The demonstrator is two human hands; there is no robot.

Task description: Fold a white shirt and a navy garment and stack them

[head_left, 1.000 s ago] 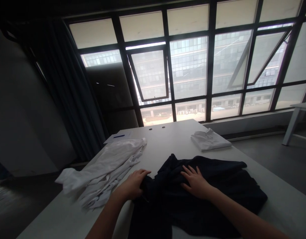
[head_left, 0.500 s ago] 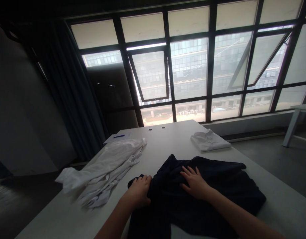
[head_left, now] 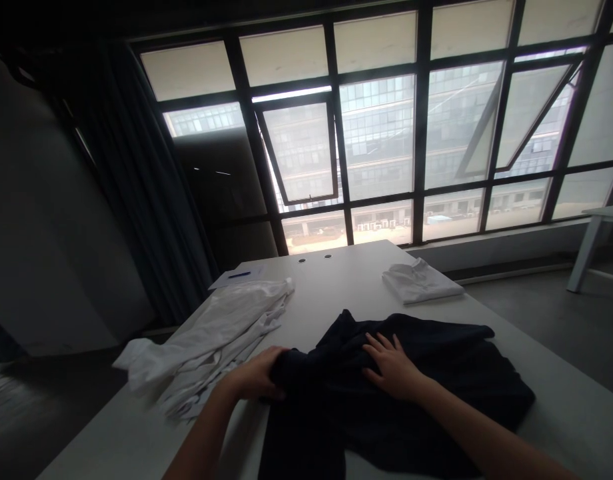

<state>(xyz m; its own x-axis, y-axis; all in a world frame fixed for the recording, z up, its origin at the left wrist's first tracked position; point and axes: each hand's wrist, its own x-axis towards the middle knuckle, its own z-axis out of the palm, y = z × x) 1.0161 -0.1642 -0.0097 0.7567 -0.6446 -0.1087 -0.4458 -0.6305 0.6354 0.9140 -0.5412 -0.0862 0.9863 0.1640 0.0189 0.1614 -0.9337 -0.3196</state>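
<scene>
A dark navy shirt [head_left: 436, 373] lies spread and rumpled across the near part of the white table. At its left end, around what looks like the collar, my left hand [head_left: 256, 375] is closed on the cloth, with the fingertips partly lost in the dark fabric. My right hand [head_left: 394, 368] rests flat on the middle of the shirt, its fingers spread. Part of the shirt runs down toward the bottom edge of the view.
Several white garments [head_left: 221, 320] are heaped along the left side of the table [head_left: 331, 287]. A folded white shirt [head_left: 419, 283] sits at the right edge. Farther back lie paper [head_left: 254, 272] and a blue pen [head_left: 239, 275]. Windows line the far wall.
My left hand has shifted a little left and outward, from on top of the shirt to its left end. The right hand stays in place on the cloth.
</scene>
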